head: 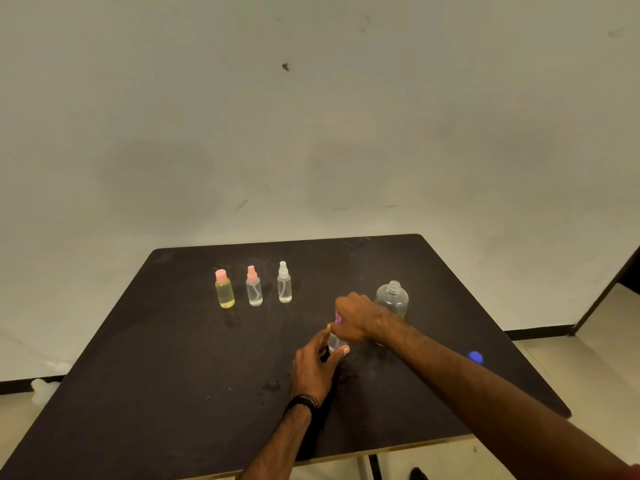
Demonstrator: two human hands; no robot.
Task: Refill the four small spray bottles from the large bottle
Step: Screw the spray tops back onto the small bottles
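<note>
The left hand (317, 365) curls round the body of a small bottle (335, 341) standing on the desk (173, 393) near its middle, while the right hand (356, 320) has its fingers (341, 306) closed over the purple spray top (338, 319); the step looks like turning that top, so the lower hand should keep the body upright and steady as the upper one twists. Just behind the right wrist stands the large bottle (393, 299), uncapped and easy to knock, its blue cap (475, 357) lying well apart to the right. Three more small bottles stand apart in a row at the back left: yellow (224, 291), pink-topped (254, 287) and white-topped (284, 284).
</note>
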